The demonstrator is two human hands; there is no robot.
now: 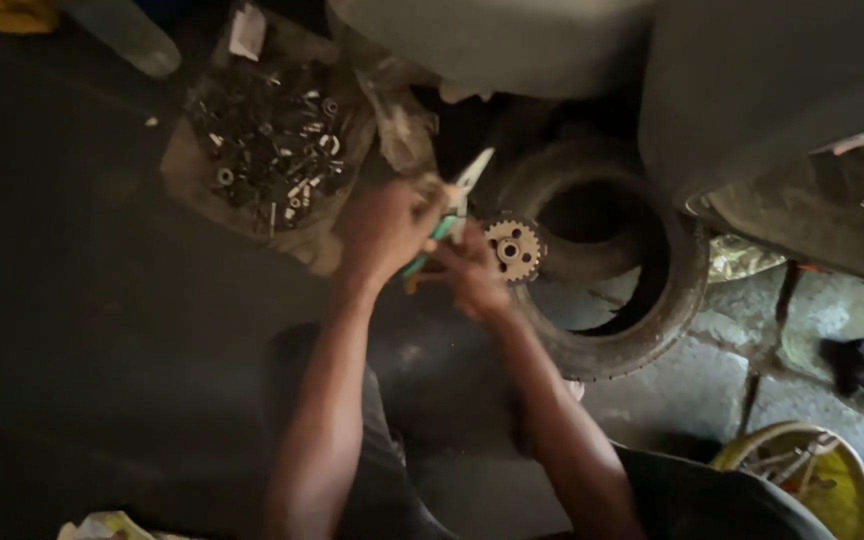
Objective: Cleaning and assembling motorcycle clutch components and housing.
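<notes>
Rubber first: the old tyre (pixel 632 300) lying flat on the floor is the biggest thing here, and its open middle sits right under the work. If anything slips, it probably drops into that hole or rolls off across the dark floor. Next down is the heap of bolts and nuts (pixel 277 150) on a scrap of sheet to the left, near enough that a loose small part landing there would be hard to pick out again. Then the toothed metal sprocket (pixel 512 248), held up in the air just over the tyre's near rim, pinched at its edge by the right hand (pixel 472 272). Left hand (pixel 384 230) is wrapped tight around the green-handled pliers (pixel 452 205), tips pointing up and away. Grip on the sprocket looks thin to me, so a hard twist from the pliers could flick it loose or nip a finger. Dim light doesn't help either.
</notes>
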